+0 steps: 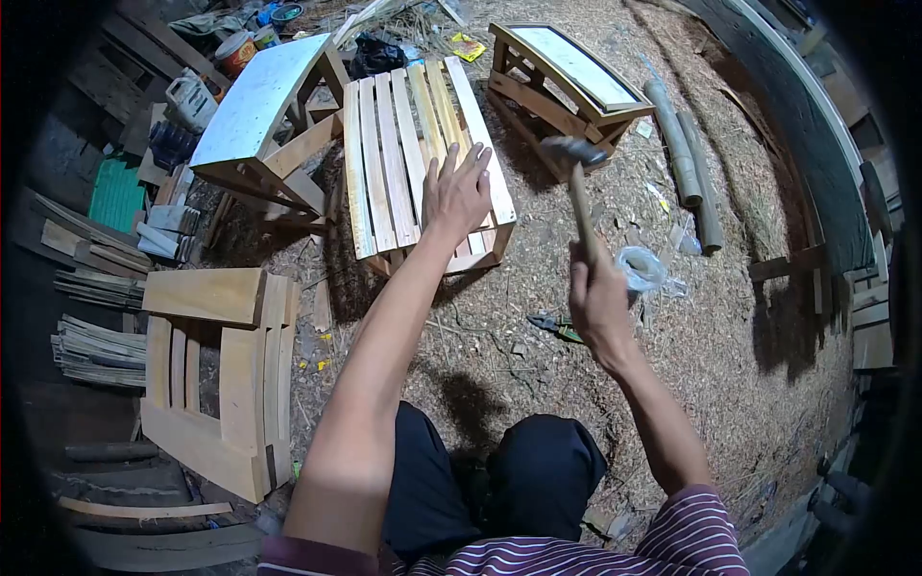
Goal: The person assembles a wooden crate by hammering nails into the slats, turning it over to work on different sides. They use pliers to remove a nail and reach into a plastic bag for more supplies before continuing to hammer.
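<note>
A slatted wooden stool or small table (pixel 394 163) stands in front of me, with long pale slats running away from me and gaps between them. My left hand (pixel 457 195) lies on its right-hand slats, fingers stretched out and spread, gripping nothing that I can see. To the right of it, my right hand (pixel 600 302) is wrapped round the wooden handle of a hammer (pixel 584 206). The hammer is raised, its metal head upward and apart from the slats. The head looks smeared by motion.
White-topped wooden stands (pixel 264 96) flank the slatted piece, another stand (pixel 567 67) at right. Pliers (pixel 555 327) and a clear plastic bag (pixel 641 268) lie on the shaving-covered floor. Wooden frames (pixel 206 298) are stacked at left. Two poles (pixel 677 144) lie at right.
</note>
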